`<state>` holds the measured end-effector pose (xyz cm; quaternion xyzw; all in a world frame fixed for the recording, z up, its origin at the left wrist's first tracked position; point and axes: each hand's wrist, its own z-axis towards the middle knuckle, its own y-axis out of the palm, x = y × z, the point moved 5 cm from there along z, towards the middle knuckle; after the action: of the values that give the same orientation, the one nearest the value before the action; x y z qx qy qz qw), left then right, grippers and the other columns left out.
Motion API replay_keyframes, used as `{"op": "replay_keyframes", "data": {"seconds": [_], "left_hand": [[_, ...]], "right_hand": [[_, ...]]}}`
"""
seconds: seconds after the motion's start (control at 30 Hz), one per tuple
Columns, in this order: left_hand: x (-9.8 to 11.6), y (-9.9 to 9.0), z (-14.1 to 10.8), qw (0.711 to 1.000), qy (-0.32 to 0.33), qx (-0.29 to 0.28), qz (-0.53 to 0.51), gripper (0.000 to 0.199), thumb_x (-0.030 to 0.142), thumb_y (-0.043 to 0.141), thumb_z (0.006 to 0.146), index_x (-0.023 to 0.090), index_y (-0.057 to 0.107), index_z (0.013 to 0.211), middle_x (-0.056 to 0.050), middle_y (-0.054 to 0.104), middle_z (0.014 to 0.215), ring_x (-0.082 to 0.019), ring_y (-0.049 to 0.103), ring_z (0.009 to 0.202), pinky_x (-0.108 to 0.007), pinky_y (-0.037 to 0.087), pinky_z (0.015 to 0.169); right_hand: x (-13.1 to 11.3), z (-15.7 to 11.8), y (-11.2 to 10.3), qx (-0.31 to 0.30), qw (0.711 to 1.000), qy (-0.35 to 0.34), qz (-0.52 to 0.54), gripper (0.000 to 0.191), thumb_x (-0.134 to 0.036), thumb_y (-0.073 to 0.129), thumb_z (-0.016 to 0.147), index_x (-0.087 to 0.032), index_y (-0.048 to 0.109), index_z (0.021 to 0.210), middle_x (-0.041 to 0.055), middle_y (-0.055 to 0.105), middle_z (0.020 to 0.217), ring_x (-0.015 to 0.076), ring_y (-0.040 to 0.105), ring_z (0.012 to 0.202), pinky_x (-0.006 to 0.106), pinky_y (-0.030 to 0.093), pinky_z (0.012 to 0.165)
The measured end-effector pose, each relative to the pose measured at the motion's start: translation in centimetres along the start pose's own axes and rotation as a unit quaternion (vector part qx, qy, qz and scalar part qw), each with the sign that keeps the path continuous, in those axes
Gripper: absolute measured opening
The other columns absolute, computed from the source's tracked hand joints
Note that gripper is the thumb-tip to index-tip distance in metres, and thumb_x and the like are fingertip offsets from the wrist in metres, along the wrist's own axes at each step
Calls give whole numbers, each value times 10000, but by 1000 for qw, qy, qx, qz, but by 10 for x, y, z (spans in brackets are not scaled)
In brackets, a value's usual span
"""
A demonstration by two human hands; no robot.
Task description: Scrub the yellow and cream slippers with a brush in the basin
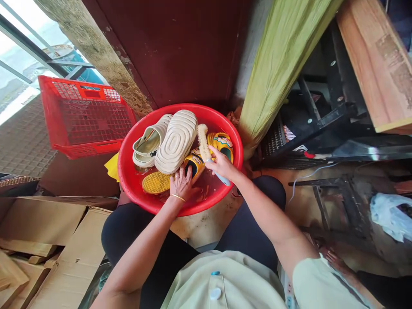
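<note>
A red basin (128, 189) sits between my knees with several shoes and some water in it. My right hand (222, 164) is closed round the light blue handle of a scrub brush (203, 143), its pale bristles beside a yellow slipper (222, 140). My left hand (181, 183) grips another yellow slipper (195, 161) by its dark opening, fingers partly hidden. A yellow sole (156, 183) shows left of that hand. Two cream clogs lie at the back left: one clog (149, 146) shows its upper, the other clog (177, 139) its ridged sole.
A red plastic crate (86, 116) stands left of the basin, above cardboard boxes (64, 249). Behind the basin is a dark red panel (180, 51). A green cloth (277, 64) hangs at right, near a black metal frame (322, 116) and wooden plank (380, 60).
</note>
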<state>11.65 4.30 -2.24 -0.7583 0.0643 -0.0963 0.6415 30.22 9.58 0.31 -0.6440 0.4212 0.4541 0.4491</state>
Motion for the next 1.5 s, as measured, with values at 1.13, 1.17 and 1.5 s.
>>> {"op": "replay_keyframes", "data": {"seconds": [1.13, 1.17, 1.5], "left_hand": [[-81, -50, 18, 904, 11, 142, -403, 440, 465, 569, 813, 162, 760, 1068, -114, 778, 1060, -297, 698, 1028, -433, 547, 988], [-82, -48, 19, 901, 9, 140, -409, 456, 460, 572, 812, 158, 754, 1101, -114, 778, 1065, -293, 700, 1025, -427, 548, 985], [-91, -45, 31, 883, 1, 175, -435, 463, 408, 565, 791, 116, 733, 1109, -74, 755, 882, -252, 698, 806, -364, 587, 744]], "right_hand": [[-46, -38, 77, -28, 847, -264, -460, 582, -191, 423, 1027, -364, 460, 1581, 118, 633, 1284, 241, 693, 979, 336, 604, 832], [-47, -32, 73, -20, 842, -257, -474, 594, -175, 413, 1025, -378, 455, 1582, 120, 630, 1284, 240, 692, 967, 335, 604, 819], [-49, -8, 64, 19, 845, -252, -471, 607, -168, 434, 996, -347, 479, 1573, 119, 656, 1202, 232, 702, 858, 324, 605, 728]]}}
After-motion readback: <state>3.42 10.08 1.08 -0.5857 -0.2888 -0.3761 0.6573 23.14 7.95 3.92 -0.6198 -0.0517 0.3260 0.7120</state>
